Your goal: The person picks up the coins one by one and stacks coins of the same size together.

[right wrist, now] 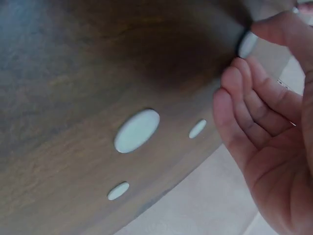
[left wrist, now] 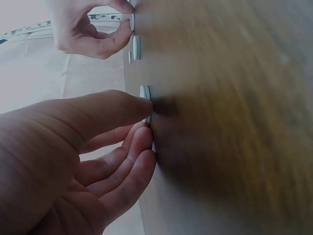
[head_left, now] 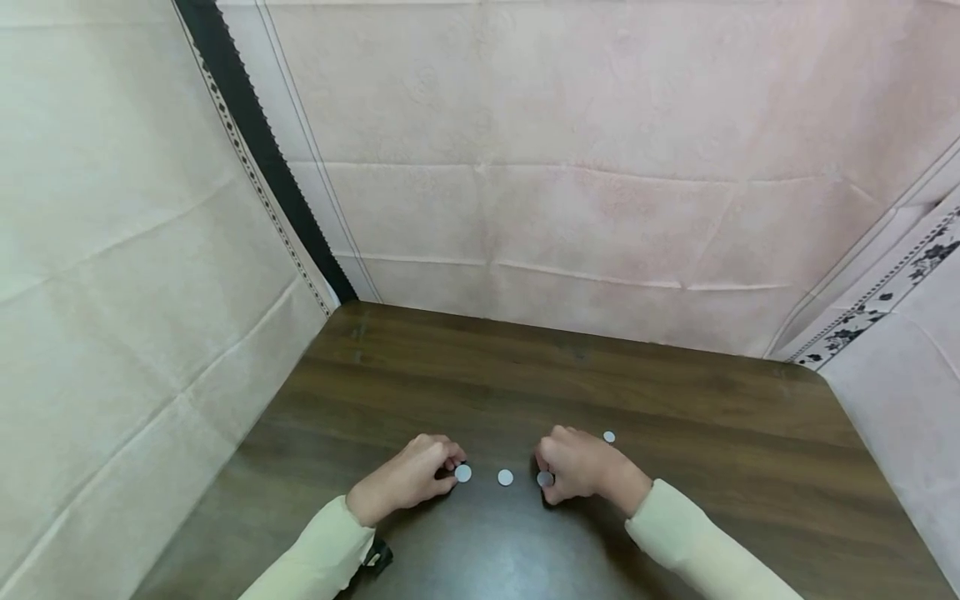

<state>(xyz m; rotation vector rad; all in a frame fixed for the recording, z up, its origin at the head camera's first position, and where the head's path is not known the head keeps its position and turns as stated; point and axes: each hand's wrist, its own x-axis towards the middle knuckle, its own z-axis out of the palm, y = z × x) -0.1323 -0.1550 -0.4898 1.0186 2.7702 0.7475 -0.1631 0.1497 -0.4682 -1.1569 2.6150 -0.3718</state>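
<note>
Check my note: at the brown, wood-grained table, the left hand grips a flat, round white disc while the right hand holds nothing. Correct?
No: the right hand isn't empty; it pinches its own flat, round white disc, as the right wrist view shows.

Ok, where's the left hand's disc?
In the head view, the disc is low, just left of centre, pinched by the left hand, with a loose disc to its right.
</note>
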